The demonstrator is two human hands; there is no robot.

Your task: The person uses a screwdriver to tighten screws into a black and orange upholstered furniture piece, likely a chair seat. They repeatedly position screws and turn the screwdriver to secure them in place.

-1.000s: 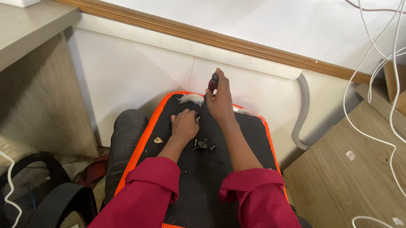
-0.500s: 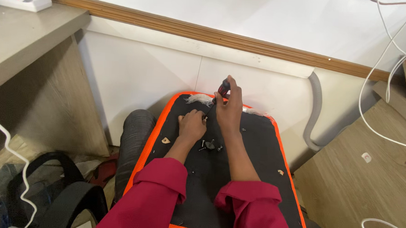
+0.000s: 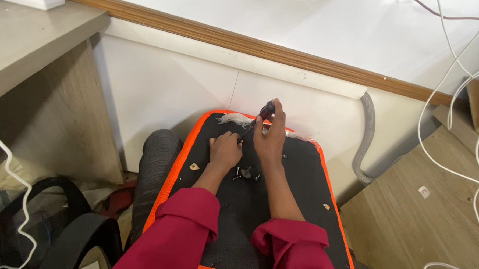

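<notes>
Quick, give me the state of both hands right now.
Left hand: curled, pressing down on the black panel; whether it holds anything cannot be told.
Right hand: closed around a screwdriver, tip angled down toward the left hand.

1. Loose black screws [image 3: 244,173] are lying just beside both hands, cluttering the black seat panel [image 3: 302,175].
2. The white wall panel [image 3: 166,88] is blocking the far edge.
3. The panel's right half is lying open.

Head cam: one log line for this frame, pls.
right hand: grips screwdriver, tip down | left hand: flat on black panel by tip | loose screws: between wrists
</notes>
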